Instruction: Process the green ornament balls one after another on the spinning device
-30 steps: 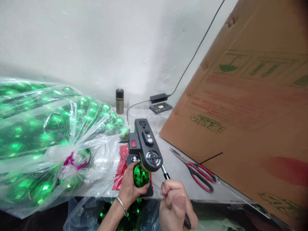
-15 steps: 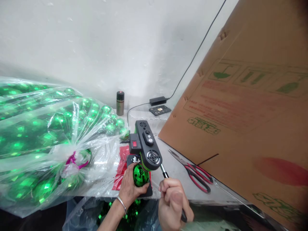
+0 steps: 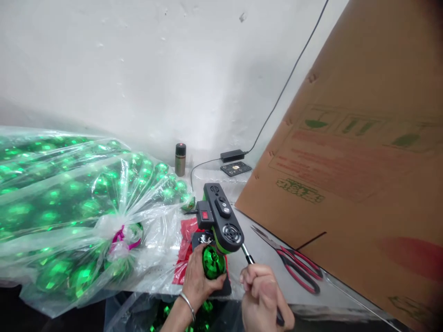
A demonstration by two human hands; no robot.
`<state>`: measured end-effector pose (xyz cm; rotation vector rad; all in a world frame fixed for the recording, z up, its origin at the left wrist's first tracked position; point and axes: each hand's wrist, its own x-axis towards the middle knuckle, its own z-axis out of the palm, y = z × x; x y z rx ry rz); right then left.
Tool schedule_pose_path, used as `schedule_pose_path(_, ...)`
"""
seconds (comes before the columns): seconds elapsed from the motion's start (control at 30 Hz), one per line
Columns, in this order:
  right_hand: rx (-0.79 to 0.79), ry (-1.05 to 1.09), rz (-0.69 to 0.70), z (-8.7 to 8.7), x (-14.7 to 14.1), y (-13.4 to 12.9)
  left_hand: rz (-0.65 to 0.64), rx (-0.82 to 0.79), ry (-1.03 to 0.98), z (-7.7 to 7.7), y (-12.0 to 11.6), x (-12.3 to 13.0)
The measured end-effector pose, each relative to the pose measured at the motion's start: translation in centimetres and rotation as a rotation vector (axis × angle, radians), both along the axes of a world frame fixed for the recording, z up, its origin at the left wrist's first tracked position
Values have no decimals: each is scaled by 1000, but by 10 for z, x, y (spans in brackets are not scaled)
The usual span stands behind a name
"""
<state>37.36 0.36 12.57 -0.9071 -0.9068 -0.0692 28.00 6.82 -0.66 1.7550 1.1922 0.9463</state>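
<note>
My left hand (image 3: 199,274), with a silver bangle at the wrist, is closed around a shiny green faceted bauble (image 3: 213,262). The bauble sits beneath the front end of a black device (image 3: 223,219) with round vents and a red switch. In my fisted right hand (image 3: 265,295) is a black-handled rod (image 3: 249,259) with a silver shaft. Its upper end meets or passes behind the device's front end; which of these, I cannot tell. Beneath the device lie a black base (image 3: 224,288) and a red sheet (image 3: 182,265).
A clear plastic bag (image 3: 121,221) of green baubles fills the left. Scissors (image 3: 294,263) lie by a large cardboard box (image 3: 346,184) on the right. Behind stand a small canister (image 3: 180,159), a power adapter (image 3: 232,155) and a phone (image 3: 236,168). More baubles (image 3: 206,316) show below the table edge.
The camera view has shifted, so the whole scene sits further right and lower. Both hands keep their hold on the bauble and the rod, with little visible movement against the device.
</note>
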Motion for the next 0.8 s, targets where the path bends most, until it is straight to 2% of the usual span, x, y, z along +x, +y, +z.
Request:
schedule_pose_path(0.23, -5, 32, -3, -7, 2, 4, -11, -18, -7, -2, 3, 3)
schedule_pose_path(0.57, 89, -11, 2, -16, -6, 8, -3, -10, -7, -7, 3, 5)
schedule_pose_path(0.67, 72, -4, 9, -4, -4, 6, -20, -30, -18, -4, 6, 5)
schedule_pose_path(0.73, 13, 20, 22, 13, 3, 5, -14, -31, -26, -5, 4, 2)
schedule_pose_path(0.8, -83, 45, 45, 31, 11, 3, 15, 7, -25, -12, -6, -6)
